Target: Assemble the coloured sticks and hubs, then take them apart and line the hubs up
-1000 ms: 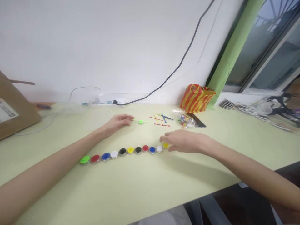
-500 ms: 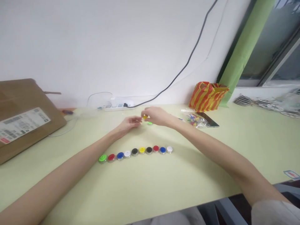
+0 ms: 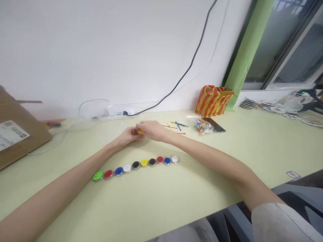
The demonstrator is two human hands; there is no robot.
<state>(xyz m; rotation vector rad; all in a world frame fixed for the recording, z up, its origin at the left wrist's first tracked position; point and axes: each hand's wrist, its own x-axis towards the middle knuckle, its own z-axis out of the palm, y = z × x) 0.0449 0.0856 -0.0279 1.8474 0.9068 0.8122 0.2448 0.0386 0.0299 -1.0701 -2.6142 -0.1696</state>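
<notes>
Having left the right end of the row a second ago, one loose yellow disc (image 3: 140, 131) is now sitting between the two hands, with the right hand (image 3: 152, 130) pressing in close against the left hand (image 3: 131, 135). Right-hand fingers are pinching down on it, leaving hardly any gap, and only a bit of yellow is showing at their tips. Left-hand fingers are curling inward just beside the disc; they are partly covered, so I cannot tell whether they are gripping anything.

Nearer the person, a row of discs (image 3: 144, 163) is lying across the table (image 3: 176, 201) on clear bases, running from left to right green, red, blue, white, black, yellow, black, red, blue and white. Its green end is resting just beside the left forearm.

Beyond the right wrist, thin coloured sticks (image 3: 178, 126) are lying in a loose heap. Further right, a clear plastic bag (image 3: 204, 127) is holding more coloured pieces beside a dark tablet (image 3: 217, 125). Behind these, a striped bag (image 3: 214, 101) is standing near the wall, while a cardboard box (image 3: 27, 114) is leaning in at the far left.
</notes>
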